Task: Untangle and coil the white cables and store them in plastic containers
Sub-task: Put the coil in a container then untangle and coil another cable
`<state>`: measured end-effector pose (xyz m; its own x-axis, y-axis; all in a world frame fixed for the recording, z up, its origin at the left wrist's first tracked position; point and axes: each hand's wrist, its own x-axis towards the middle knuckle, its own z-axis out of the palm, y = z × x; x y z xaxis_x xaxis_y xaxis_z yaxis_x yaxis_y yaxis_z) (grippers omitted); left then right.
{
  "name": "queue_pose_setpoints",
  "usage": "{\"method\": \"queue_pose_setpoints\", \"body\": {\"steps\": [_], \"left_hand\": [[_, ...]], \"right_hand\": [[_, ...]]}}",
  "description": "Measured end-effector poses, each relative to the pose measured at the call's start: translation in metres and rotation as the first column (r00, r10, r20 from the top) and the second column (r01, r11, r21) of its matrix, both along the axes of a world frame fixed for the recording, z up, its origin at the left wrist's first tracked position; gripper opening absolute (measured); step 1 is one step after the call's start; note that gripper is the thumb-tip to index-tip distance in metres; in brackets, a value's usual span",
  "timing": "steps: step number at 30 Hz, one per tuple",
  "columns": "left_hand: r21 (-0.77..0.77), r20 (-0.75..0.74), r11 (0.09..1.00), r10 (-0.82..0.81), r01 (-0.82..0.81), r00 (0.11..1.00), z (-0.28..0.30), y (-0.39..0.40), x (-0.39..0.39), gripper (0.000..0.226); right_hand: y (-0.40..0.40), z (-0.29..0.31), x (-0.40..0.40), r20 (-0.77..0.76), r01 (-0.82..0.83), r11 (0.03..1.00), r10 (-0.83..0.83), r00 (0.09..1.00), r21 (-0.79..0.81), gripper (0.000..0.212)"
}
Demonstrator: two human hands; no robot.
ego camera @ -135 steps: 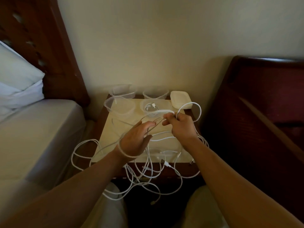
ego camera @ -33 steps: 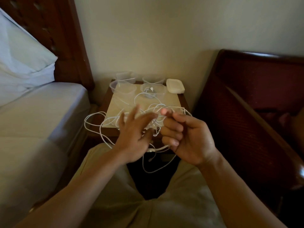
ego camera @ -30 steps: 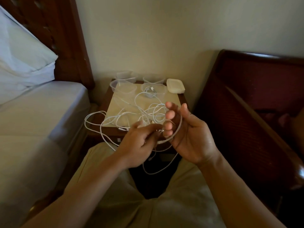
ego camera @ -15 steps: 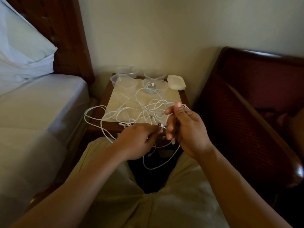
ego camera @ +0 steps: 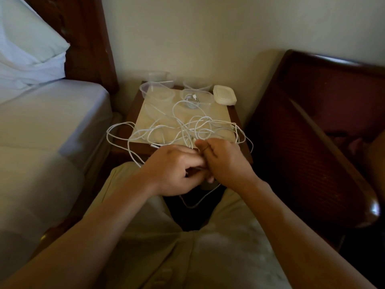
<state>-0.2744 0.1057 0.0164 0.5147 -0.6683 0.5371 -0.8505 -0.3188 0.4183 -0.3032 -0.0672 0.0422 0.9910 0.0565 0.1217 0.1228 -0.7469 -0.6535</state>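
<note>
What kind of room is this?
Most likely a bedroom. There's a bed with a pillow against a wooden headboard, and a small bedside table beside it, covered in tangled white cables.

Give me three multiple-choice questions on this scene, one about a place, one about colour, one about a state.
1. Where is the closed box with a lid?
A. back right corner of the nightstand
B. on the bed
C. on the floor

2. What colour are the cables?
A. black
B. white
C. red

3. What is in the clear tub next to the closed box?
A. nothing
B. a coiled cable
C. a pillow

Answers: 1 A, it sits at the far right corner. 2 B, all loops look white. 3 B, a small coil lies inside.
</note>
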Motion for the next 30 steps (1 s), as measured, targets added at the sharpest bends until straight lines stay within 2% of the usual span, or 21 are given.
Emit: {"method": "queue_pose_setpoints", "body": {"steps": [2, 5, 8, 11, 13, 16, 19, 24, 28, 30], "left_hand": [[-0.112, -0.037, 0.993, 0.035, -0.039, 0.999, -0.002, 0.002, 0.004, 0.014], [-0.28, -0.143, 0.947, 0.119, -0.156, 0.982, -0.009, 0.002, 0.007, 0.017], [-0.333, -0.316, 0.921, 0.096, -0.204, 0.944, -0.009, -0.002, 0.004, 0.005], [-0.358, -0.51, 0.905, 0.018, -0.231, 0.86, -0.005, -0.006, 0.0, 0.011], [-0.376, -0.616, 0.894, -0.044, -0.244, 0.786, -0.003, -0.007, -0.001, 0.017], [-0.384, -0.642, 0.883, -0.045, -0.27, 0.765, -0.005, -0.009, -0.002, 0.025], [-0.426, -0.69, 0.853, -0.091, -0.302, 0.718, -0.006, -0.012, -0.004, 0.022], [-0.503, -0.818, 0.747, -0.248, -0.436, 0.518, -0.004, -0.018, -0.007, 0.02], [-0.539, -0.829, 0.717, -0.358, -0.442, 0.429, -0.006, -0.02, -0.01, 0.017], [-0.553, -0.823, 0.708, -0.382, -0.439, 0.421, -0.007, -0.02, -0.01, 0.018]], "right_hand": [[-0.001, 0.002, -0.003, -0.219, 0.037, 0.976, 0.012, 0.976, 0.216, 0.054], [-0.004, 0.001, -0.008, -0.382, 0.07, 0.863, 0.148, 0.912, 0.501, 0.059], [-0.008, 0.0, -0.008, -0.473, 0.151, 0.644, 0.362, 0.804, 0.75, 0.055], [-0.008, -0.002, -0.008, -0.401, 0.224, 0.357, 0.565, 0.721, 0.907, 0.044], [-0.007, -0.004, -0.009, -0.31, 0.218, 0.223, 0.617, 0.723, 0.95, 0.039], [-0.007, -0.003, -0.009, -0.277, 0.223, 0.164, 0.586, 0.762, 0.961, 0.042], [-0.004, -0.005, -0.011, -0.258, 0.27, 0.077, 0.621, 0.74, 0.96, 0.047], [0.008, -0.018, -0.013, -0.184, 0.352, -0.119, 0.675, 0.714, 0.928, 0.041], [0.014, -0.024, -0.012, -0.111, 0.318, -0.221, 0.636, 0.763, 0.922, 0.045], [0.015, -0.025, -0.013, -0.085, 0.313, -0.251, 0.641, 0.763, 0.916, 0.05]]}}
